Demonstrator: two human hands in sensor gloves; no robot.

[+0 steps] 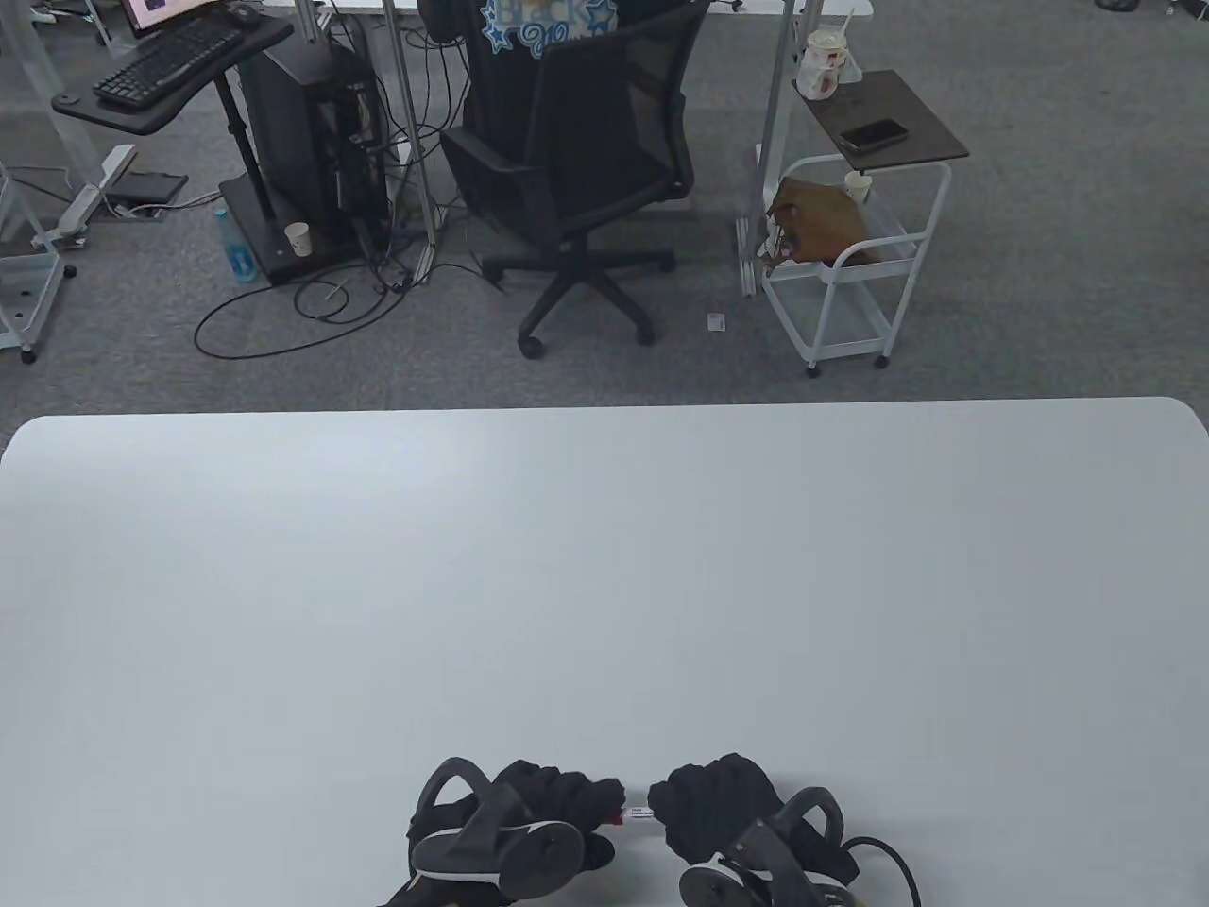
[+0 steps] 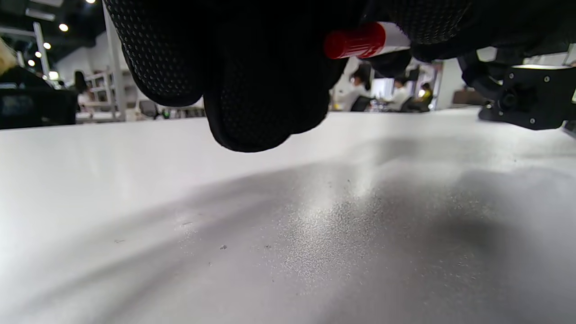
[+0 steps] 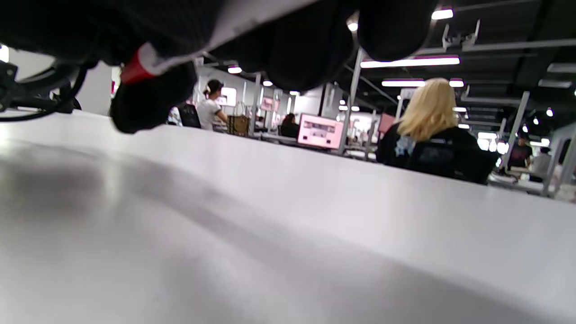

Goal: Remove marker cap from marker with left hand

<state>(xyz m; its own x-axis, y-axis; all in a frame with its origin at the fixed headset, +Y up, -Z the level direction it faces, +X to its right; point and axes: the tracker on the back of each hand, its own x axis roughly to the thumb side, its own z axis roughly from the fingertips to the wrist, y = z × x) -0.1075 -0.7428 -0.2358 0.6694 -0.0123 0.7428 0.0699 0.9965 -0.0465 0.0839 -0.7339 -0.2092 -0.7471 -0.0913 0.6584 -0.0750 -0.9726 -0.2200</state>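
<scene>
A white marker with a red cap is held level between my two hands, just above the table's near edge. The cap sits on the marker. My left hand pinches the cap end, and my right hand grips the white barrel. In the left wrist view the red cap and a short stretch of white barrel show behind my left fingers. In the right wrist view the barrel runs under my right fingers to the cap.
The white table stretches away from the hands. Beyond its far edge stand an office chair, a white cart and a computer stand. The right tracker's cable trails at the near edge.
</scene>
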